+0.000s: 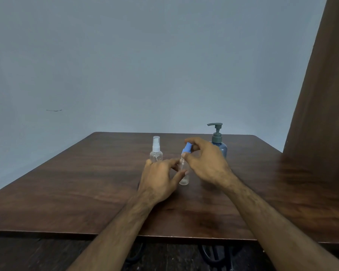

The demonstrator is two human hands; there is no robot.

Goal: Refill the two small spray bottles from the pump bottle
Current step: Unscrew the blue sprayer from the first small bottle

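Hidden: the right hand is covering the lower left of the pump bottle; the left hand is hiding part of the blue-cap bottle and the foot of the clear-cap bottle.
Hard to make out: liquid levels in both small bottles.
Blue-cap bottle: standing upright mid-bench, clear body, between the two hands.
Left fingers: curling round its body, holding it.
Right fingers: pinching the blue cap, which is sitting tilted at the neck.
Clear-cap bottle: standing upright just behind the left hand, transparent, cap on.
Pump bottle: standing at the far right of the bench, blue-grey body, dark pump facing left.
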